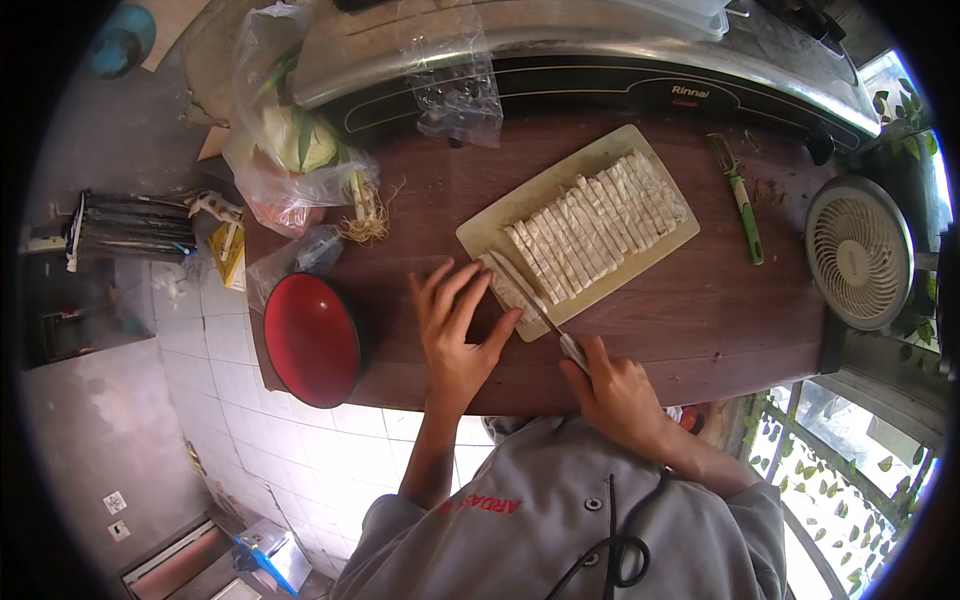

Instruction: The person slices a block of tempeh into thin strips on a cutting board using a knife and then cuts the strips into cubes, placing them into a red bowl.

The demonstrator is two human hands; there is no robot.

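A pale rectangular cutting board [480, 225] lies at a slant on the brown wood-look tabletop. Across it runs a row of thin whitish slices, which look like tempeh [592, 225]. At the board's lower left end a separate whitish piece [510, 289] lies beside the blade of a kitchen knife [538, 306]. My right hand [619, 390] is closed around the knife's light handle, the blade pointing up and left. My left hand [457, 330] has its fingers spread, with fingertips and thumb at that separate piece; whether they press on it is hard to tell.
A red bowl with a dark outside [311, 337] stands left. Behind it are a clear plastic bag of vegetables [277, 150] and rooted stalks [365, 217]. A green-handled peeler [742, 210] and a round fan [859, 251] are right. A Rinnai gas stove [585, 86] borders the far edge.
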